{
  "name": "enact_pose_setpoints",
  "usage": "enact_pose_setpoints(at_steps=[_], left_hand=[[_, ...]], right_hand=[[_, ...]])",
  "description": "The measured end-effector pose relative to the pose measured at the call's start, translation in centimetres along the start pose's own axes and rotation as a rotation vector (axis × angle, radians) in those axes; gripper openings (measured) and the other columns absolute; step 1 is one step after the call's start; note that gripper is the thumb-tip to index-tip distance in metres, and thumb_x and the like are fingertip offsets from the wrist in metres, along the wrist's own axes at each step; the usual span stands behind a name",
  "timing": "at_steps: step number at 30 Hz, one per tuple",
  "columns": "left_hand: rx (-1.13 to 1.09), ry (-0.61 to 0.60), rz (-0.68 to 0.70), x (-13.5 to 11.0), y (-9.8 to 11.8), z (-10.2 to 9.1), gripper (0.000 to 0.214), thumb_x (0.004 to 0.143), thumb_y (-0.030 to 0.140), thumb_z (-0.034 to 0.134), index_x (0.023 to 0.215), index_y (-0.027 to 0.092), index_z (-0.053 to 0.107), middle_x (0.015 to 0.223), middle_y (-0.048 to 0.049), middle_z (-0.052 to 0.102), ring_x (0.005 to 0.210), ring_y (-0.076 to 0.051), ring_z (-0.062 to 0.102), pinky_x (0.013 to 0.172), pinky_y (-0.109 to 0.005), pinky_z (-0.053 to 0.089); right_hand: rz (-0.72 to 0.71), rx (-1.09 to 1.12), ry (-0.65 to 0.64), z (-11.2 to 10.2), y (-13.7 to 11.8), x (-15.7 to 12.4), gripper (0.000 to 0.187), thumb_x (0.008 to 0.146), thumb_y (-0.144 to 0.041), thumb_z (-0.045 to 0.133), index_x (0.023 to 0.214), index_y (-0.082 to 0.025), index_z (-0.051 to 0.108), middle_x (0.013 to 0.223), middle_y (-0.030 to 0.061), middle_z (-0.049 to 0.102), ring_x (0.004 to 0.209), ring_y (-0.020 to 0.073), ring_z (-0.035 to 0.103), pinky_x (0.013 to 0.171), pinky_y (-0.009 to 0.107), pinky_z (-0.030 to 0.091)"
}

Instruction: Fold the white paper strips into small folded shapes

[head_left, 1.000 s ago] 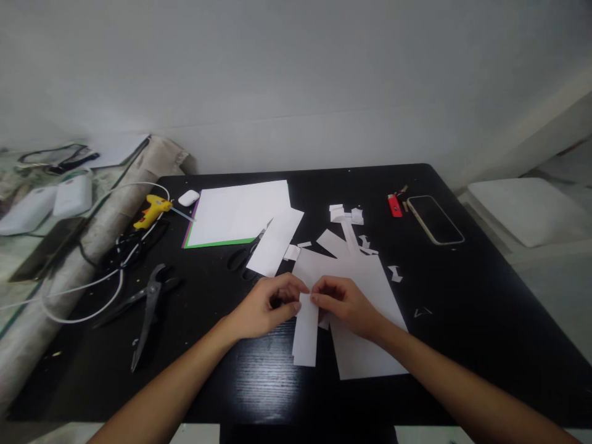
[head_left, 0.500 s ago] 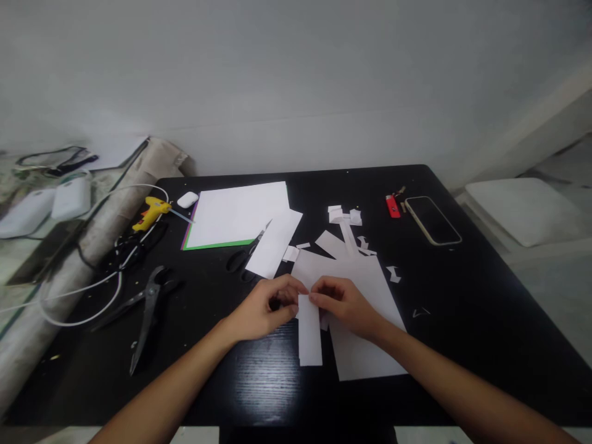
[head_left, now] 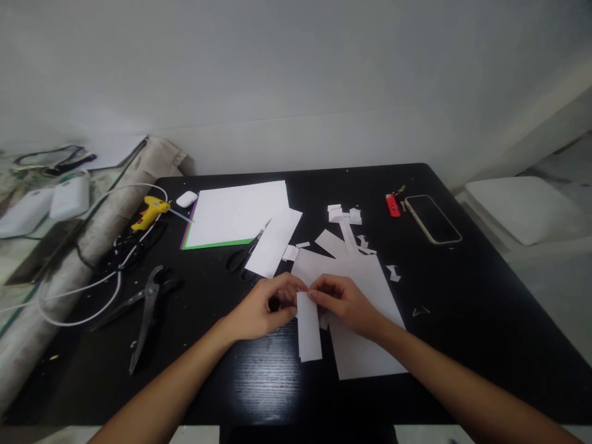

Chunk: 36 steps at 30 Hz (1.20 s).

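Observation:
A narrow folded strip of white paper (head_left: 309, 328) hangs between my two hands near the front of the black table. My right hand (head_left: 343, 302) pinches its top edge between thumb and fingertips. At the strip's upper left side, my left hand (head_left: 272, 305) has its fingers curled and its thumb tip against the paper's edge. Under my right hand lies a larger white sheet (head_left: 365, 351). Beyond the hands, a loose white paper rectangle (head_left: 274, 243) covers part of a pair of black-handled scissors (head_left: 237, 260).
A paper stack (head_left: 238, 209) lies at the back left, beside a white earbud case (head_left: 187, 198) and a yellow glue gun (head_left: 150, 213). Pliers (head_left: 148, 308) rest at left. Paper scraps (head_left: 393, 272), a red lighter (head_left: 393, 205) and a phone (head_left: 433, 219) lie to the right.
The lower end of the folded paper strip has risen and tilted slightly. Both hands have stayed nearly in place, still at its top.

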<state>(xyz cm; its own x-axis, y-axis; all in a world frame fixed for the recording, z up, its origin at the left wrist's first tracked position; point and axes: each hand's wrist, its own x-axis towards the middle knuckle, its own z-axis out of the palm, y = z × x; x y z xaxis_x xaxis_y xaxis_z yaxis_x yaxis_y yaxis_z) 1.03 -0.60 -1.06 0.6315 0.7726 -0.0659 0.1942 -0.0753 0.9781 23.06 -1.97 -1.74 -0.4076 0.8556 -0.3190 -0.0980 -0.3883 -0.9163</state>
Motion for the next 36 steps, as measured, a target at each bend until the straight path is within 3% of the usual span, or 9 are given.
enact_pose_setpoints(at_steps=[19,22,26,32,36], left_hand=[[0.061,0.073,-0.017,0.2,-0.4,0.4,0.016,0.091,0.023,0.064,0.105,0.017,0.068,0.077,-0.0004,0.064,0.065,-0.012,0.054,0.062,-0.024,0.042],[0.083,0.118,-0.037,0.3,-0.6,0.4,0.014,0.092,0.030,0.065,0.092,0.016,0.067,0.073,0.0002,0.063,0.063,-0.012,0.053,0.060,-0.024,0.041],[0.139,0.198,-0.084,0.4,-0.9,0.5,0.036,0.094,0.039,0.062,0.068,0.017,0.054,0.061,0.0031,0.054,0.058,-0.011,0.047,0.055,-0.023,0.036],[0.138,0.168,-0.105,0.4,-0.7,0.9,0.038,0.096,0.042,0.060,0.068,0.017,0.052,0.060,0.0038,0.052,0.057,-0.011,0.047,0.055,-0.023,0.035],[0.105,0.172,-0.088,0.4,-0.6,1.0,0.030,0.097,0.039,0.059,0.078,0.016,0.059,0.064,0.0033,0.053,0.060,-0.011,0.051,0.056,-0.023,0.039]], right_hand=[[-0.016,-0.053,-0.008,0.1,0.0,0.0,0.035,0.082,-0.051,0.077,0.082,-0.016,0.070,0.072,0.0005,0.067,0.066,0.0151,0.065,0.067,0.030,0.055],[-0.004,-0.008,-0.019,0.1,0.1,-0.1,0.040,0.087,-0.056,0.070,0.082,-0.016,0.068,0.070,0.0014,0.068,0.065,0.0163,0.068,0.069,0.033,0.058],[-0.019,0.067,-0.046,0.2,0.0,-0.2,0.035,0.089,-0.051,0.070,0.092,-0.017,0.065,0.077,0.0023,0.069,0.069,0.0175,0.070,0.070,0.035,0.060],[-0.059,0.023,0.004,0.2,0.5,-0.2,0.033,0.077,-0.040,0.084,0.090,-0.018,0.064,0.081,0.0013,0.069,0.068,0.0158,0.068,0.066,0.032,0.060],[-0.052,-0.021,0.033,0.3,0.8,-0.1,0.030,0.078,-0.041,0.082,0.085,-0.017,0.065,0.076,0.0009,0.070,0.066,0.0164,0.069,0.067,0.033,0.059]])
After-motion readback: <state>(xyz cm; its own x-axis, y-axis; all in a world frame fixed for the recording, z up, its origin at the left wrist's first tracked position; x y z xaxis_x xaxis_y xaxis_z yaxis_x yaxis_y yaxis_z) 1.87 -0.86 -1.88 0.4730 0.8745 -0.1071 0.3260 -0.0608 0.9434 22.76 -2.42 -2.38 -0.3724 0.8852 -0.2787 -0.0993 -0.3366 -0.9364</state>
